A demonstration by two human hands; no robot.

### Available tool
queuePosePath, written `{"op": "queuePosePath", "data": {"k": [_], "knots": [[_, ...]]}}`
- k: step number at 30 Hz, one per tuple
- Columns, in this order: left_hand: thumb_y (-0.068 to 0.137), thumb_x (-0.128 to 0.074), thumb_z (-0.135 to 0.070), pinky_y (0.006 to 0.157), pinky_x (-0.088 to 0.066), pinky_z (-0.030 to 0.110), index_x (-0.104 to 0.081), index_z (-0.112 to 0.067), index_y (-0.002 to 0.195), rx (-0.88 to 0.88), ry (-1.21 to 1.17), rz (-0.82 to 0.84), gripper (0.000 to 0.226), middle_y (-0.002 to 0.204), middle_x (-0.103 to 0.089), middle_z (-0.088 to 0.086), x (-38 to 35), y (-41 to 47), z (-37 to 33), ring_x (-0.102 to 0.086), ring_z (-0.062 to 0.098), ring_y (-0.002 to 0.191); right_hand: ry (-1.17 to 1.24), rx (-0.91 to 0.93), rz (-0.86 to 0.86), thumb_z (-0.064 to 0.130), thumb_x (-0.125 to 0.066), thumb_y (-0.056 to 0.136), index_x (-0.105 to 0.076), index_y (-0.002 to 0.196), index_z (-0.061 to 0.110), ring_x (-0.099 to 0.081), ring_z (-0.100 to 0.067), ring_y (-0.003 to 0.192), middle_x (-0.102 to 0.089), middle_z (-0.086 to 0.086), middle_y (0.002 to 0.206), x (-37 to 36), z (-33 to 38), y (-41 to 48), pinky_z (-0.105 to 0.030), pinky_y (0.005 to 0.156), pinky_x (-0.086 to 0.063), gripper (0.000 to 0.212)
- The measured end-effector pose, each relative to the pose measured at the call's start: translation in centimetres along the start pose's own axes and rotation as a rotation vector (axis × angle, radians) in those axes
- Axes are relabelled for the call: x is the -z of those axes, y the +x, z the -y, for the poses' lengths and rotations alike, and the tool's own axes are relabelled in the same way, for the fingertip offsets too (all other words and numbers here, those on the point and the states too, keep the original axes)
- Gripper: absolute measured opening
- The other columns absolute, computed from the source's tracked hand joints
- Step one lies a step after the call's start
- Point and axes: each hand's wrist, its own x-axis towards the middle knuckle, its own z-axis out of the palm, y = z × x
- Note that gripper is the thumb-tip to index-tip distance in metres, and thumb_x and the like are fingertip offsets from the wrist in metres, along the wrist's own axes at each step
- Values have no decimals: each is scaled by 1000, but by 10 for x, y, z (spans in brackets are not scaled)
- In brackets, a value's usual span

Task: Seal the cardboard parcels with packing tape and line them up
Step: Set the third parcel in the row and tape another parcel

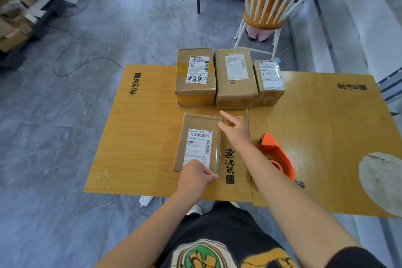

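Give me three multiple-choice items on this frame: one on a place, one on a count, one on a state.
1. Where is the orange tape dispenser?
A. on the table, right of the flat parcel
B. on top of a parcel
C. under the table

2. How many parcels are on the table?
A. two
B. four
C. six

3. What is the left hand doing?
A. holding the dispenser
B. resting on the near end of the flat parcel
C. hanging off the table

Key:
1 A: the dispenser sits on the tabletop to that parcel's right.
2 B: the row of three parcels at the far edge, plus the flat one.
3 B: the hand lies on that parcel's near end.
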Motion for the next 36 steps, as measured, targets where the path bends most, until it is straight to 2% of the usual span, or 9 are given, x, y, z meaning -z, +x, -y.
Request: {"op": "queuePosePath", "data": {"k": [10,15,18,24,27,29,31,34,36], "knots": [[83,-79,-34,65,-44,18,-63,-20,75,-164,60,-7,22,81,-65,-7,28,6,35,-60,6,77,-282,36,104,9,-61,92,-54,137,31,-51,-15,109,-51,-3,123,28,0,-4,-34,96,-46,50],[89,-70,-35,87,-41,30,-60,-18,86,-307,125,-87,20,96,-61,-5,54,31,62,-51,18,100,-299,-46,89,17,-66,90,-38,145,35,-57,-14,95,-52,0,108,42,-16,-26,-29,77,-50,64],[94,-64,-30,86,-31,31,-51,-22,89,-395,290,-82,16,97,-62,-6,63,47,60,-52,19,102,-288,-81,58,16,-68,89,-37,148,29,-58,-18,98,-53,2,104,44,-23,-36,-27,74,-48,68],[96,-55,-2,81,-50,43,-49,-18,92,-445,187,11,18,91,-65,-1,81,68,54,-62,25,90,-236,-179,23,15,-66,92,-38,149,24,-55,-15,93,-52,5,97,45,-17,-39,-28,79,-43,65],[94,-54,3,74,-48,26,-49,-16,103,-508,155,1,22,91,-65,2,85,74,55,-61,22,88,-245,-203,8,15,-65,92,-39,149,21,-56,-11,86,-52,6,95,42,-12,-36,-25,72,-44,63],[94,-56,1,69,-44,19,-46,-15,121,-576,159,12,33,90,-65,0,87,75,56,-61,17,87,-286,-213,-3,16,-66,92,-41,148,19,-56,-11,85,-56,3,99,42,-7,-36,-22,65,-43,61],[96,-59,-10,69,-49,30,-40,-20,130,-599,242,2,40,91,-66,-4,90,79,58,-63,17,84,-352,-206,-34,19,-68,91,-45,144,15,-57,-15,94,-61,-5,114,40,-7,-38,-26,75,-48,58],[99,-52,-44,62,-54,38,-34,-28,120,-464,568,-102,32,85,-66,-4,96,85,59,-63,21,72,-425,-136,-150,23,-68,90,-55,133,16,-61,-17,97,-63,-4,114,39,-11,-44,-35,84,-53,46],[101,-49,-43,62,-50,36,-41,-22,116,-357,581,-220,27,90,-65,-1,98,86,61,-62,24,77,-491,-13,-259,19,-65,92,-60,121,18,-61,-17,95,-58,0,107,38,-12,-51,-31,79,-53,29]]}}
